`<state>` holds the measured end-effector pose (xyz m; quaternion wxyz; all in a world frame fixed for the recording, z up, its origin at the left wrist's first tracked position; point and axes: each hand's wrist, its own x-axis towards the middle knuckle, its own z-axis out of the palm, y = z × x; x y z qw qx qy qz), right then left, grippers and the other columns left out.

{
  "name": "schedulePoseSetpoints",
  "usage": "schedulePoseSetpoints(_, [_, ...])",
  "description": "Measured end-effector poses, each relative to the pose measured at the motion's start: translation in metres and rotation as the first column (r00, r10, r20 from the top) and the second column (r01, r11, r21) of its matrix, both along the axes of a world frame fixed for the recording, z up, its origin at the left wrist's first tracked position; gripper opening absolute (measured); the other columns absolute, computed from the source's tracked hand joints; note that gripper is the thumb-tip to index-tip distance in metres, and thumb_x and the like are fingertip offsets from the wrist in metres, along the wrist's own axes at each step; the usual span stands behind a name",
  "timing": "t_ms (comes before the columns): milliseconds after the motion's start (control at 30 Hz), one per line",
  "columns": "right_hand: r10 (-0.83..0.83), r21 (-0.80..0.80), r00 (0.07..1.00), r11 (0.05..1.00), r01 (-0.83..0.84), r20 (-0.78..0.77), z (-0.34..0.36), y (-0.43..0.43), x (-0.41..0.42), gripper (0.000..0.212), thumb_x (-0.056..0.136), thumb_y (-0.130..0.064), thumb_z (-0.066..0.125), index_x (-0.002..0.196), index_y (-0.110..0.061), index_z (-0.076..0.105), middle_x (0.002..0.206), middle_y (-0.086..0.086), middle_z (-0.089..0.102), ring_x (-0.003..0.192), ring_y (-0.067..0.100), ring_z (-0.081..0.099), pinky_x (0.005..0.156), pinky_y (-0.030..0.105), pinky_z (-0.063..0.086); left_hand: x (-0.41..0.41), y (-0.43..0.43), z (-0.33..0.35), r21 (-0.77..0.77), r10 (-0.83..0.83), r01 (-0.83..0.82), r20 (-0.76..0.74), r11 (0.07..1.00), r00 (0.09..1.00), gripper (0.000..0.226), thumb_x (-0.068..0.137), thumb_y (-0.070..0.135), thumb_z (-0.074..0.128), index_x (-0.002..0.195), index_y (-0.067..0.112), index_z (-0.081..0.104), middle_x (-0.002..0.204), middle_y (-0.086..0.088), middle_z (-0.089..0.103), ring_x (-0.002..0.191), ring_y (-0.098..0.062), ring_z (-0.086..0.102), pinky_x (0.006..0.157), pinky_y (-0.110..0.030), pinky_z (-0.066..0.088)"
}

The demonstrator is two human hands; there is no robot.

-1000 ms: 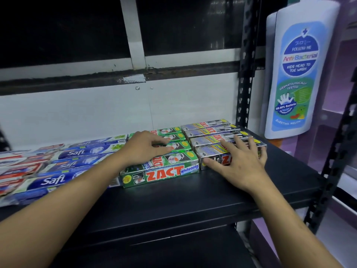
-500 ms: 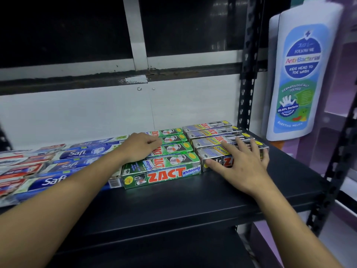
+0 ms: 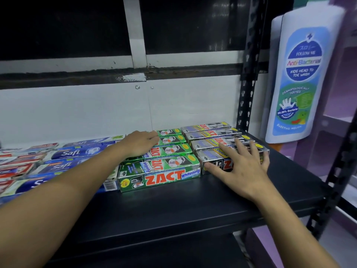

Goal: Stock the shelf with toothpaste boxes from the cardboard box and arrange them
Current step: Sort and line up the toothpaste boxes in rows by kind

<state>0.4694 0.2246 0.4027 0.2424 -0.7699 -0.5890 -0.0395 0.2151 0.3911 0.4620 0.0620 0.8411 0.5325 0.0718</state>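
On the black shelf [image 3: 193, 206], beside a tall white wash bottle [image 3: 301, 74], toothpaste boxes lie flat in rows: blue Safi boxes [image 3: 73, 153] at left, green ZACT boxes [image 3: 160, 173] in the middle, and silver ZACT boxes [image 3: 210, 132] at right, touching the green. Arranging, not loading, looks to be the step in hand; the cardboard box is out of view. The left hand [image 3: 141, 144] rests on the rear green boxes, its fingers loosely bent, apparently pressing rather than gripping, though blur leaves doubt. The right hand [image 3: 243, 165] lies spread over the front silver box, thumb on its front face. Next, a gentle, even push should square the rows.
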Motion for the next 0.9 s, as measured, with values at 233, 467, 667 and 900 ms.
schedulePoseSetpoints(233, [-0.003, -0.002, 1.000, 1.000, 0.003, -0.001, -0.001, 0.001, 0.000, 0.090, 0.066, -0.096, 0.025, 0.145, -0.053, 0.025, 0.163, -0.006, 0.009, 0.150, 0.025, -0.009, 0.117, 0.058, -0.009, 0.000, 0.004, -0.001, 0.002, -0.001, 0.001, -0.054, 1.000, 0.999, 0.054, 0.106, 0.046, 0.019, 0.146, 0.015, 0.040, 0.152, -0.008, 0.042, 0.137, -0.027, 0.039, 0.109, -0.034, 0.029])
schedulePoseSetpoints(467, [-0.005, -0.011, 1.000, 1.000, 0.005, 0.002, -0.001, 0.001, 0.000, 0.092, 0.066, -0.096, 0.024, 0.146, -0.052, 0.025, 0.164, -0.006, 0.009, 0.150, 0.025, -0.010, 0.116, 0.058, -0.009, 0.003, 0.002, -0.003, 0.031, -0.002, 0.005, -0.090, 1.000, 0.996, 0.056, 0.106, 0.049, 0.018, 0.157, 0.027, 0.017, 0.163, 0.006, 0.015, 0.150, -0.021, 0.017, 0.119, -0.035, 0.016])
schedulePoseSetpoints(667, [-0.011, -0.010, 1.000, 1.000, 0.011, 0.013, -0.001, 0.002, 0.000, 0.093, 0.064, -0.097, 0.022, 0.146, -0.052, 0.025, 0.163, -0.006, 0.011, 0.150, 0.025, -0.007, 0.117, 0.059, -0.008, 0.007, -0.004, 0.000, 0.018, -0.012, 0.014, -0.103, 1.000, 0.995, 0.053, 0.107, 0.042, 0.017, 0.155, 0.020, 0.023, 0.163, -0.001, 0.021, 0.148, -0.024, 0.022, 0.115, -0.034, 0.021])
schedulePoseSetpoints(900, [-0.013, -0.006, 1.000, 1.000, 0.013, 0.024, -0.001, 0.003, 0.000, 0.090, 0.066, -0.096, 0.024, 0.145, -0.052, 0.027, 0.163, -0.007, 0.013, 0.150, 0.025, -0.005, 0.117, 0.058, -0.008, 0.010, -0.005, 0.003, -0.011, -0.001, 0.000, -0.098, 1.000, 0.995, 0.055, 0.107, 0.043, 0.017, 0.157, 0.021, 0.014, 0.165, 0.001, 0.009, 0.151, -0.023, 0.012, 0.118, -0.033, 0.014])
